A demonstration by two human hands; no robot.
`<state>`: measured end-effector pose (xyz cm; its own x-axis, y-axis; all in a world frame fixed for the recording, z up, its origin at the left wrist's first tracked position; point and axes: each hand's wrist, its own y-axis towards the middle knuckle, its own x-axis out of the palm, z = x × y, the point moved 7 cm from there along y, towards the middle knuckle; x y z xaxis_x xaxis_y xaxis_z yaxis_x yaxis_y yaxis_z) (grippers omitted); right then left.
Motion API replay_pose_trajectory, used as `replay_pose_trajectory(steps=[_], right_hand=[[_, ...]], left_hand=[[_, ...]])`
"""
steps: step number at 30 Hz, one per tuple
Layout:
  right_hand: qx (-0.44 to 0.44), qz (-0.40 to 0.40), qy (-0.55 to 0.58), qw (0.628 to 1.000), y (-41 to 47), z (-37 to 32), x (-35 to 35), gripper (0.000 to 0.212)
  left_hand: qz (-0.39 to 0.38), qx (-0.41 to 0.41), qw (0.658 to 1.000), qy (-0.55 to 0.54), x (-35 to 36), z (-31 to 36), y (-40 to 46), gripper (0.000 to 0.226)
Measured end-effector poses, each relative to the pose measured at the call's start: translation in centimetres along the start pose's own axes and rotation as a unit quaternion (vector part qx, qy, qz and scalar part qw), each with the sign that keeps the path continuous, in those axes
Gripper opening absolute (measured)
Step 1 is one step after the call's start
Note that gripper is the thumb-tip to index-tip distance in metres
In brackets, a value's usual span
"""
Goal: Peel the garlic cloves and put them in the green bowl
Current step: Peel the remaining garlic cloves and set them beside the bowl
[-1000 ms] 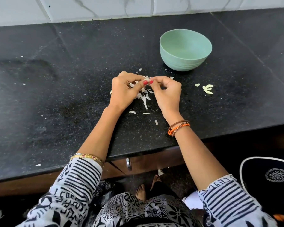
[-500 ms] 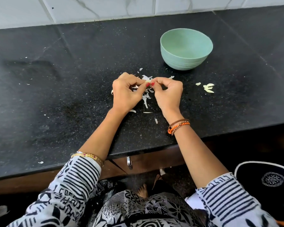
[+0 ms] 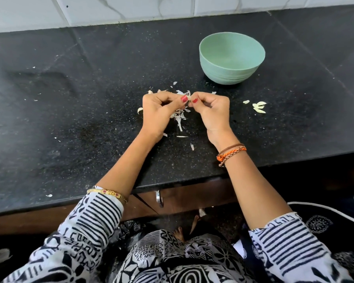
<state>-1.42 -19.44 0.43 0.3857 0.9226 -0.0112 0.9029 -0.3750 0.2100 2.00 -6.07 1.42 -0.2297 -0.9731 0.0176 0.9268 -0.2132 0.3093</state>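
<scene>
Both hands, left (image 3: 158,111) and right (image 3: 212,111), pinched one small pale garlic clove (image 3: 189,98) between curled fingertips above the speckled black stone worktop (image 3: 90,123). Papery white skins (image 3: 179,117) lay beneath. The round, smooth green bowl (image 3: 232,58) stood behind, with peeled cloves (image 3: 259,107) lying to the right.

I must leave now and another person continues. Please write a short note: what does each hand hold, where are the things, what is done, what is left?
Left hand and right hand both pinch one garlic clove between the thumbs, above a pile of peels on the counter.
Green bowl stands behind the right hand; what shows of its inside is empty.
Pale cloves lie right of the hands.
Left: finish peeling, move cloves into the bowl.
</scene>
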Motion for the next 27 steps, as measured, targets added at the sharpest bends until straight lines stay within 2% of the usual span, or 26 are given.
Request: replay_pose_trajectory(steps=[4,8,11,13,15,17,20,24,27], right_hand=[[0.027,-0.025,0.063,0.997,0.3,0.3,0.6,0.019],[0.024,-0.064,0.059,0.996,1.4,0.3,1.4,0.018],[0.033,-0.117,0.071,0.99,2.0,0.8,2.1,0.03],[0.04,-0.12,0.091,0.988,2.2,0.8,1.9,0.035],[0.064,-0.094,0.095,0.989,2.4,1.1,1.5,0.029],[0.078,-0.07,0.087,0.991,2.3,1.2,1.0,0.024],[0.052,-0.063,0.025,0.996,1.9,1.0,0.8,0.019],[-0.039,-0.035,-0.086,0.995,1.4,0.3,0.6,0.015],[-0.069,0.0,-0.099,0.993,1.3,0.1,0.2,0.005]], left_hand=[[0.02,-0.09,0.993,-0.079,0.3,-0.8,-0.2,0.034],[0.027,-0.189,0.97,-0.151,-0.1,-2.0,0.3,0.035],[0.012,-0.264,0.929,-0.259,0.4,-2.9,-0.1,0.036],[0.009,-0.267,0.902,-0.339,0.7,-2.6,-0.1,0.03],[0.055,-0.221,0.928,-0.295,-0.6,-2.4,0.4,0.027],[0.112,-0.157,0.964,-0.183,-2.5,-2.1,1.2,0.02],[0.149,-0.101,0.982,-0.06,-3.0,-1.4,1.4,0.013],[0.116,-0.021,0.993,0.029,-1.7,-0.2,1.2,0.01],[0.09,0.02,0.992,0.083,-1.4,-0.2,1.4,0.016]])
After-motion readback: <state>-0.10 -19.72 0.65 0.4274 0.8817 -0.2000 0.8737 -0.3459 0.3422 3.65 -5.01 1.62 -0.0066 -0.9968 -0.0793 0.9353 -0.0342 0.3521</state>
